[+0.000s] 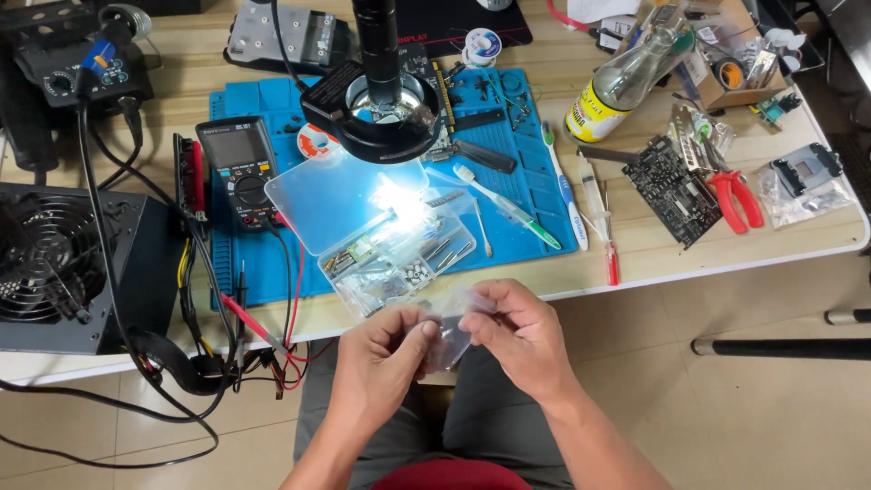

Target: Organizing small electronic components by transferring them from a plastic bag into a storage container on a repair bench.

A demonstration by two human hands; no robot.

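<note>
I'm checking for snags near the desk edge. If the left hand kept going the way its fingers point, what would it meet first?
The left hand points up and right, so it would probably meet the small clear bag it already pinches, then the right hand. Depth beyond that is hard to judge.

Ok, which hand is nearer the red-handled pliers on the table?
Right. The right hand sits below and left of the red-handled pliers, pinching a small clear plastic bag; the left hand holds the bag's other side, farther left.
</note>
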